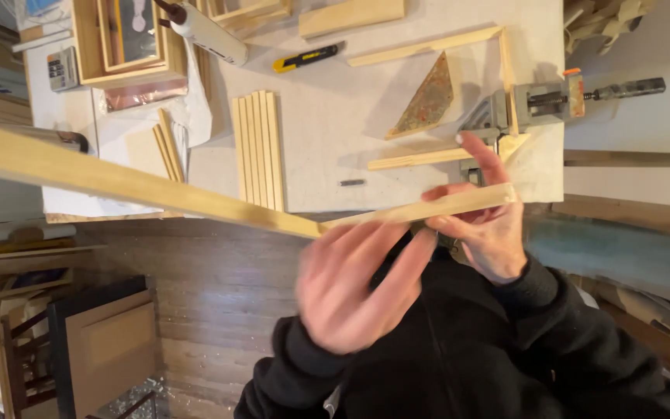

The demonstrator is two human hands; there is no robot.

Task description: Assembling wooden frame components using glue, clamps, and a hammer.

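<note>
My right hand (484,226) grips the right end of a long pale wooden strip (141,186), index finger pointing up. The strip runs from the left edge of the view across to that hand, with a kink near its middle (321,228). My left hand (354,287) is blurred with motion just under the strip, fingers spread, its fingertips near the strip beside my right hand. It holds nothing that I can see. Both black sleeves (428,365) fill the bottom of the view.
A white worktable (312,132) carries a metal corner clamp (533,105) holding frame strips, a brown triangular piece (428,101), a bundle of wooden strips (257,147), a yellow-black utility knife (305,57), a white tube (207,32) and wooden frames (122,43). Furniture (102,349) stands lower left.
</note>
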